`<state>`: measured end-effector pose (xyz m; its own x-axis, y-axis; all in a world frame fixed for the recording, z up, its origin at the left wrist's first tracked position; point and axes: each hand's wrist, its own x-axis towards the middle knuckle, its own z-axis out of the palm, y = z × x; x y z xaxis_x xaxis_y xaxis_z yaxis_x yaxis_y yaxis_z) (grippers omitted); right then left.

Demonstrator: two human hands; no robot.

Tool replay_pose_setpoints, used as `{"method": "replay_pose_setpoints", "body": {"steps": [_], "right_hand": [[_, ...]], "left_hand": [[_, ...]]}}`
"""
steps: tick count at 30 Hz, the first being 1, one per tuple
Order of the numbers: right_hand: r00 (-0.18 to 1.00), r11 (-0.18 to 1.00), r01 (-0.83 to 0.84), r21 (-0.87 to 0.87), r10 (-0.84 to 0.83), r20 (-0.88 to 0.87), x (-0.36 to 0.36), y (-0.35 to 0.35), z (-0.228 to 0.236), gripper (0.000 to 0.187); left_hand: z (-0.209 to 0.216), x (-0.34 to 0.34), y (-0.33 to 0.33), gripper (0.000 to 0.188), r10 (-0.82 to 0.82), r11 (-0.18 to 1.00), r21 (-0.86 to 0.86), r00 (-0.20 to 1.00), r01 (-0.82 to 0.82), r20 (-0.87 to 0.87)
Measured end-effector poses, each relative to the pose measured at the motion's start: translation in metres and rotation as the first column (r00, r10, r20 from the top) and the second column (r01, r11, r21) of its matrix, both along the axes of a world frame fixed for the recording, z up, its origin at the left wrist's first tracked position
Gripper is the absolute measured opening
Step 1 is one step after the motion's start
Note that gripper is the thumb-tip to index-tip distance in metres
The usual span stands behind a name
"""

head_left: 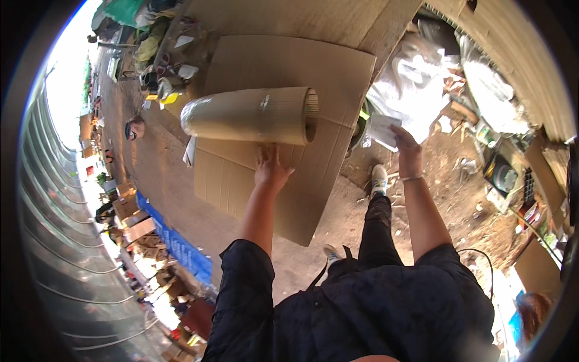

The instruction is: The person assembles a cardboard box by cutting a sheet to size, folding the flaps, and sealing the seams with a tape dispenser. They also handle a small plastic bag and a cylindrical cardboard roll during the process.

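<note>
A tube of rolled corrugated cardboard (247,114) lies across a large flat cardboard sheet (319,181), with clear wrap or tape shining at its left end. My left hand (272,172) is laid on the sheet with its fingers spread, the fingertips reaching the tube's near side. Out to the right, my right hand (408,148) pinches a thin, whitish flat piece (382,130) by its right edge. I cannot make out whether that piece is paper or plastic.
Shiny clear plastic (407,78) is heaped beyond my right hand. Cardboard boxes (126,208) and a blue tarp (175,247) line the left side. A small bucket-like container (135,128) stands on the dirt floor (163,163). A dark cable (488,265) curves at my right.
</note>
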<state>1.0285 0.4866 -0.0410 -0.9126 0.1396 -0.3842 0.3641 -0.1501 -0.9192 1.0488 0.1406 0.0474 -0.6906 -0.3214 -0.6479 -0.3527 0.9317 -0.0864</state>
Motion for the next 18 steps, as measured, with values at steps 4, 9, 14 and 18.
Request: {"method": "replay_pose_setpoints", "body": {"steps": [4,9,14,18], "right_hand": [[0.926,0.948,-0.159,0.275,0.240,-0.292,0.035,-0.034,0.144,0.025],[0.775,0.880,-0.342,0.330,0.462,-0.431,0.130,-0.141,0.269,0.033],[0.681,0.800,-0.576,0.169,0.584,-0.443,0.254,-0.278,0.321,0.050],[0.470,0.494,-0.869,0.015,0.835,-0.287,0.298,-0.371,0.347,0.063]], "left_hand": [[0.046,0.046,0.008,0.065,0.434,0.605,0.795,0.858,-0.052,-0.274],[0.168,0.151,-0.021,0.053,0.645,-0.198,0.979,0.747,-0.043,0.163],[0.205,0.284,-0.123,0.047,0.652,-0.430,0.903,0.699,0.021,0.294],[0.225,0.377,-0.202,0.042,0.736,-0.490,0.870,0.562,0.057,0.378]]}}
